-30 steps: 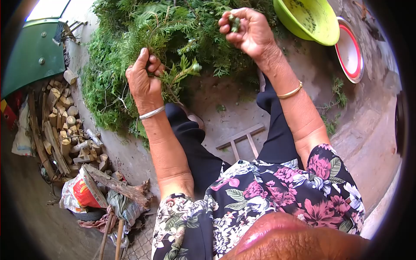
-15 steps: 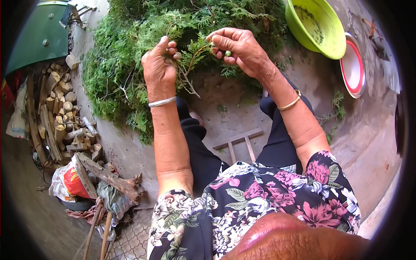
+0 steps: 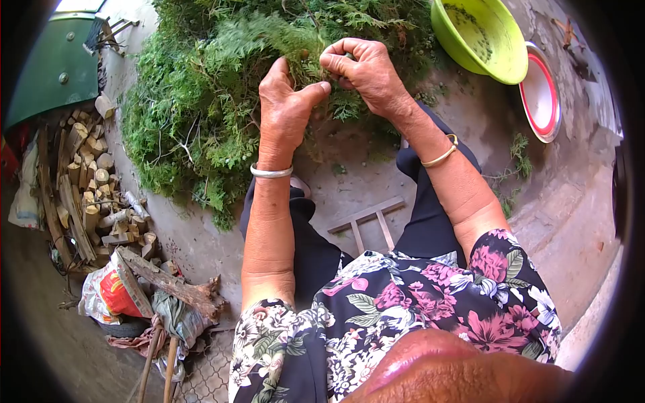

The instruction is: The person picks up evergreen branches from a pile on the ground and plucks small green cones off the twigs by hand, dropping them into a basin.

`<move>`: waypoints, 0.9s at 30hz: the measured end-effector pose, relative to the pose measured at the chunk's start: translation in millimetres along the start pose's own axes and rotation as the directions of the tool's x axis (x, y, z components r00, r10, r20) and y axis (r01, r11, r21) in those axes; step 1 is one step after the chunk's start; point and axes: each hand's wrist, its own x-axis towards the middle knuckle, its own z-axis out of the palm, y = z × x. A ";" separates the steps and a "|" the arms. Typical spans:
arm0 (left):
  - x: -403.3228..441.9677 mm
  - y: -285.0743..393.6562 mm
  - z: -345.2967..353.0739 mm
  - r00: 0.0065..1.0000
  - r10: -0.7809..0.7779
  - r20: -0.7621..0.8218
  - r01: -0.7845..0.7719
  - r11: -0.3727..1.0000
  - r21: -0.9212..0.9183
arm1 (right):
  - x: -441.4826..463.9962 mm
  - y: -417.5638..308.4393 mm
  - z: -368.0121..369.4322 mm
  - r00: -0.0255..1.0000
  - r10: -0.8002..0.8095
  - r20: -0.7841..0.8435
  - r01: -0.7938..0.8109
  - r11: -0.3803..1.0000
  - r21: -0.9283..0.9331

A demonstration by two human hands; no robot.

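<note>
A large heap of feathery green branches (image 3: 195, 114) lies on the ground beyond my knees. My left hand (image 3: 292, 104) is at the heap's near edge, its thumb stretched to the right and apart from the raised forefinger; its other fingers are mostly hidden. Close by on the right, my right hand (image 3: 356, 70) is closed, thumb and forefinger pinched at a green sprig (image 3: 310, 67) between the hands. Whatever lies inside its curled fingers is hidden. The foliage above my left hand is blurred.
A lime-green basin (image 3: 480, 37) holding small dark bits stands at upper right, beside a red-rimmed white basin (image 3: 539, 94). Split firewood (image 3: 101, 178), a log (image 3: 168, 282) and bags (image 3: 114, 292) are at left. A wooden frame (image 3: 366, 218) lies between my legs.
My left hand has moved right, towards my right hand, and its thumb has spread away. The small green cones seen earlier at my right hand no longer show clearly.
</note>
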 end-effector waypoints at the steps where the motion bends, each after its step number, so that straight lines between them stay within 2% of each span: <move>1: 0.0 0.5 1.7 1.000 0.000 0.006 0.000 1.000 -0.002 | 0.0 1.2 0.4 1.000 -0.019 -0.004 0.019 0.998 -0.057; 3: 0.5 3.3 4.5 0.992 0.120 -0.027 -0.111 0.972 0.208 | 2.6 6.2 -1.5 0.999 -0.042 -0.001 0.042 0.997 -0.069; 5: 1.1 8.3 7.9 0.993 0.118 -0.032 -0.108 0.970 0.218 | 2.6 3.8 -3.7 0.994 0.109 -0.007 -0.108 0.992 0.059; 7: 3.7 0.3 11.0 0.986 0.153 -0.062 -0.153 0.988 0.007 | -1.0 -0.7 -3.0 0.989 0.145 0.000 -0.143 0.981 0.131; 9: 3.1 1.0 11.6 0.988 0.147 -0.052 -0.149 0.988 -0.037 | -1.0 -3.6 -4.1 0.983 0.183 0.011 -0.182 0.962 0.204; 11: -0.4 5.7 11.2 0.989 0.140 -0.046 -0.143 0.987 -0.079 | 1.2 -5.0 -11.7 0.955 0.296 0.023 -0.275 0.853 0.443; 13: -4.5 10.3 9.0 0.997 0.022 -0.074 -0.032 0.990 -0.140 | 13.1 -5.5 -27.7 0.960 0.245 0.137 -0.276 0.731 0.624; 15: -4.1 9.6 3.2 0.998 0.019 -0.065 -0.030 0.984 -0.176 | 15.5 -2.6 -33.5 0.968 0.206 0.140 -0.247 0.717 0.652; 17: -3.4 11.4 -0.1 0.994 -0.027 -0.109 0.010 0.988 -0.152 | 16.2 -6.4 -27.7 0.965 0.261 0.002 -0.202 0.741 0.641; 18: -1.5 9.1 -3.1 0.992 -0.014 -0.122 0.003 0.997 -0.083 | 15.9 -4.4 -29.8 0.972 0.236 0.010 -0.185 0.730 0.658; 19: -1.1 9.0 -4.1 0.989 -0.028 -0.142 0.013 0.994 -0.105 | 18.8 2.0 -36.8 0.967 0.237 0.099 -0.241 0.710 0.661; 22: 0.6 3.2 -9.9 0.989 -0.023 -0.143 0.003 0.990 -0.139 | 19.3 -3.6 -48.1 0.934 0.355 -0.034 -0.218 0.643 0.734; 23: 1.1 2.4 -9.4 0.986 0.001 -0.165 -0.021 0.993 -0.118 | 23.5 -7.7 -65.4 0.937 0.346 -0.055 -0.196 0.649 0.735; 25: 2.4 2.1 -7.2 0.986 0.003 -0.164 -0.022 0.993 -0.114 | 27.8 -18.2 -104.3 0.970 0.219 -0.104 0.025 0.336 0.942; 26: 2.4 2.0 -4.6 0.986 0.004 -0.168 -0.032 0.985 -0.168 | 20.5 -37.7 -119.8 0.974 0.037 -0.223 0.193 0.375 0.907; 27: 1.5 1.3 -4.0 0.984 0.001 -0.177 -0.041 0.974 -0.223 | 13.8 -46.8 -137.8 0.951 -0.077 -0.300 0.308 0.354 0.883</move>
